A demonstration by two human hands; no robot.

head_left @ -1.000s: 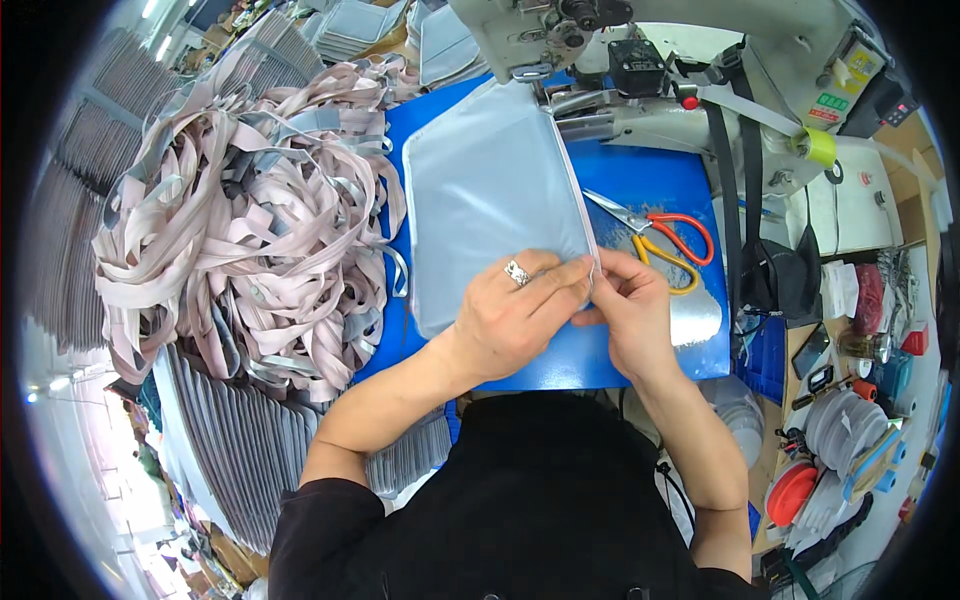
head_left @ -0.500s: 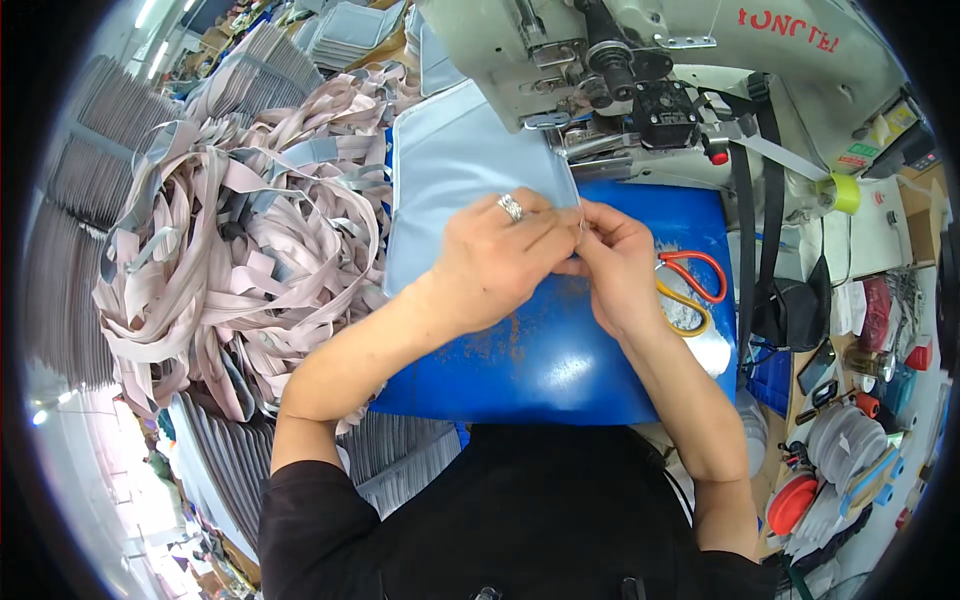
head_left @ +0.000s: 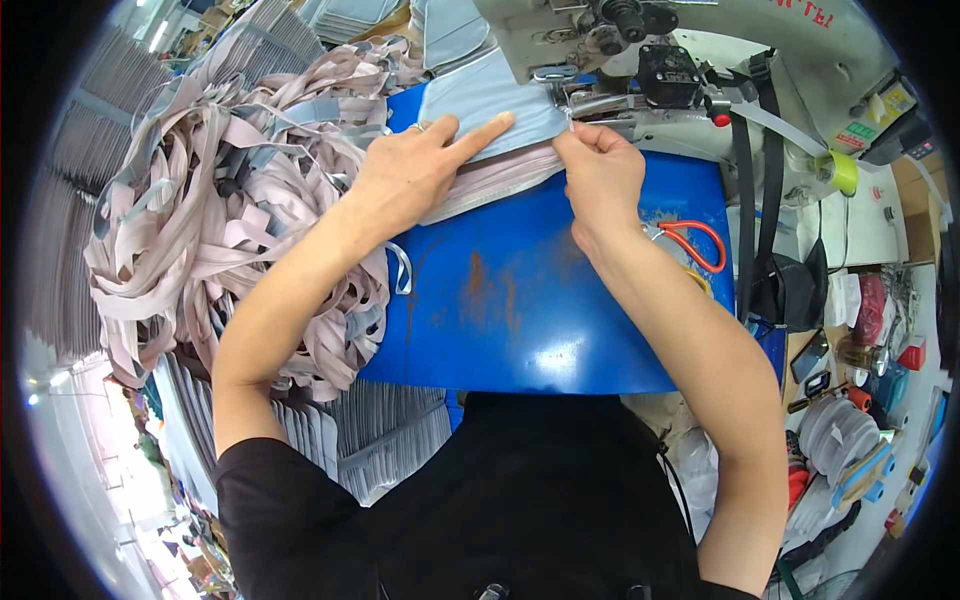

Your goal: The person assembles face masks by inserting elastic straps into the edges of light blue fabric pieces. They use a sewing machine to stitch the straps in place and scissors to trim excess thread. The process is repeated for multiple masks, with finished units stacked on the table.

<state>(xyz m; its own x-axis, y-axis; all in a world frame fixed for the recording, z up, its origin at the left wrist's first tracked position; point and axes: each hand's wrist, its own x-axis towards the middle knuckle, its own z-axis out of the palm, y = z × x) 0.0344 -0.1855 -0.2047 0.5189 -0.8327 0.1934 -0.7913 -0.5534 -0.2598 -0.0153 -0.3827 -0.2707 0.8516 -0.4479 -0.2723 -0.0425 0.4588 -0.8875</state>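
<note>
A light blue fabric panel (head_left: 495, 100) lies under the head of a sewing machine (head_left: 600, 40), its near edge turned toward me. Along that edge runs a pinkish strip with a pale border (head_left: 505, 182). My left hand (head_left: 415, 175) rests on the panel's left part, index finger stretched out and the others loosely bent. Beside the needle area, my right hand (head_left: 605, 170) pinches the panel's right corner between thumb and fingers. The fingertips hide exactly which layers are caught there.
A tangled heap of pink and grey strips (head_left: 270, 220) covers the left side. Red-handled scissors (head_left: 700, 245) lie on the blue work surface (head_left: 520, 320), right of my right wrist. Stacked grey panels (head_left: 395, 430) stand nearer me, left of my body.
The panel has moved away from me, further under the machine head, and the pinkish strip now shows. My hands have parted: the left went left onto the panel, the right moved forward.
</note>
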